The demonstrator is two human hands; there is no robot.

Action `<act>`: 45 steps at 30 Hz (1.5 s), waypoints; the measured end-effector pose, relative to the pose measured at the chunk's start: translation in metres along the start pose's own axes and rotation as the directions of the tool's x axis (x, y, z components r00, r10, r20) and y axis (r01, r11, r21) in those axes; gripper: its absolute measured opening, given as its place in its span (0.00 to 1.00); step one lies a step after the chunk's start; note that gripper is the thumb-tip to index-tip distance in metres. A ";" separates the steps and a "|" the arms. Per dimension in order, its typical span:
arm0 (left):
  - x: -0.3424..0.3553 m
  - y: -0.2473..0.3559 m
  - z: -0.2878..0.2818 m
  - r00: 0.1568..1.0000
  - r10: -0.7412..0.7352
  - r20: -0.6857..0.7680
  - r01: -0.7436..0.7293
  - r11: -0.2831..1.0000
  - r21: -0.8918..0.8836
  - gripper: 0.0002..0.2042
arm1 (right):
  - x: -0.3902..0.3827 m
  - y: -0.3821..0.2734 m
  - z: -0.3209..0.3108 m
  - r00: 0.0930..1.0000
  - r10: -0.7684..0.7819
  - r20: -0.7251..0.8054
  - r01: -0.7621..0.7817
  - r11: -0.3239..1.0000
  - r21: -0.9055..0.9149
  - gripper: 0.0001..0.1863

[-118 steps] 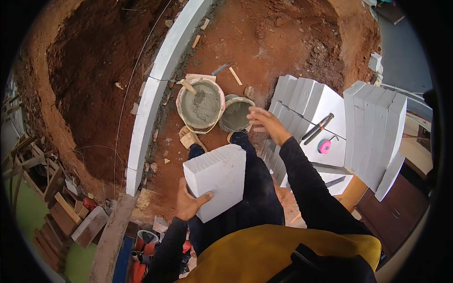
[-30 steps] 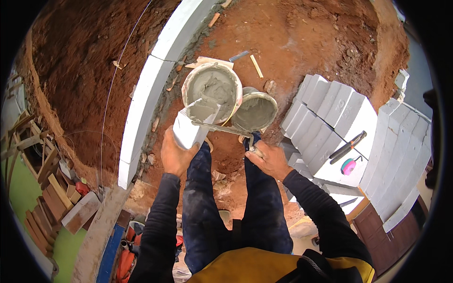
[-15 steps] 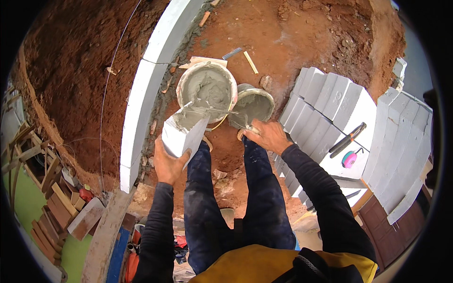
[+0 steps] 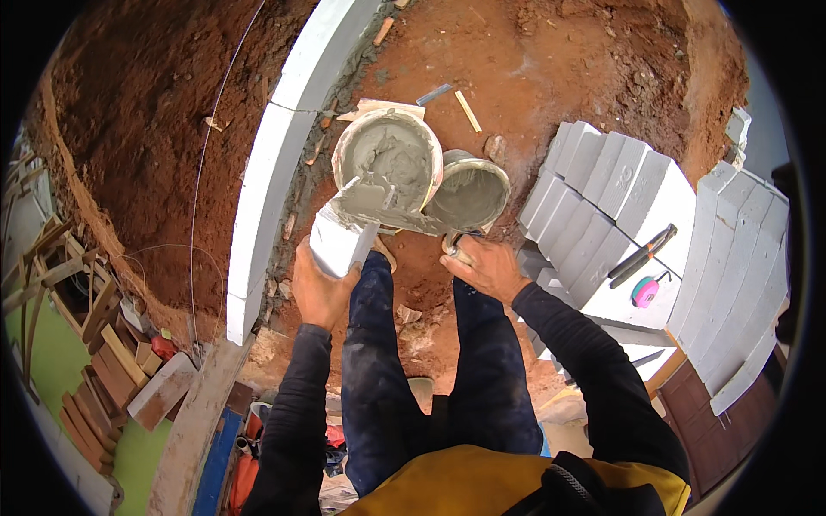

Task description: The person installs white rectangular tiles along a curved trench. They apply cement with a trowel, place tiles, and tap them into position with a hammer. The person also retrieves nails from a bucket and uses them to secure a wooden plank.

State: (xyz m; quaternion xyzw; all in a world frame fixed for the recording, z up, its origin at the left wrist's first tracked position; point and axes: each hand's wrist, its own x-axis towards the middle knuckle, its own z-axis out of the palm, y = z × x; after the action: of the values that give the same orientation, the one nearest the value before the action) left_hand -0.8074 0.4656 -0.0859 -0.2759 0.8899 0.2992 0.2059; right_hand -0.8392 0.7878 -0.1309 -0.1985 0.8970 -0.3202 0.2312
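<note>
My left hand (image 4: 320,288) is closed around the lower part of a white lightweight block (image 4: 337,243), tilted up in front of my left knee. Wet grey mortar (image 4: 361,198) coats the block's upper end. In my right hand (image 4: 489,265) is the handle of a trowel (image 4: 409,221), whose mortar-smeared blade reaches left to the block's coated end. Just beyond the block stands a round bucket (image 4: 437,153) of grey mortar. A smaller bucket (image 4: 506,191), also with mortar inside, sits against it on the right, beyond my right hand.
A low wall of white blocks (image 4: 274,163) curves along the left, with a string line (image 4: 205,142) past it. Stacked blocks (image 4: 594,206) at right carry a dark-handled tool (image 4: 641,255) and a pink-and-teal round item (image 4: 644,292). Timber offcuts (image 4: 116,370) lie lower left.
The trowel blade has turned to lie flatter and now shows its broad mortar-covered face by the block. My right hand has shifted slightly nearer me. The whole view has shifted a little.
</note>
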 end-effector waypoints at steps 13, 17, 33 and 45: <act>0.000 0.013 0.002 0.998 0.039 -0.047 -0.038 0.999 0.010 0.44 | 0.001 -0.027 0.043 1.000 -0.001 -0.019 0.001 1.000 0.015 0.22; 0.002 0.015 -0.003 1.000 -0.025 0.012 0.026 0.997 -0.077 0.44 | -0.045 -0.028 0.032 0.988 0.134 -0.070 -0.126 0.986 0.108 0.23; -0.006 0.006 -0.042 0.946 0.324 -0.004 -0.318 0.930 0.185 0.43 | 0.050 0.006 -0.044 0.944 0.205 0.258 -0.211 0.977 -0.005 0.30; -0.002 -0.017 -0.070 0.993 -0.006 0.117 0.068 0.841 -0.537 0.43 | -0.023 -0.024 -0.034 0.753 0.382 0.536 -0.645 0.268 0.716 0.25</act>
State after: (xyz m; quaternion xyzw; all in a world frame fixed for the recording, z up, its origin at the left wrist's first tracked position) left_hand -0.8099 0.4097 -0.0405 -0.3227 0.7514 0.5484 0.1746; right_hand -0.8336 0.7986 -0.0845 0.2132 0.5768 -0.6072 0.5032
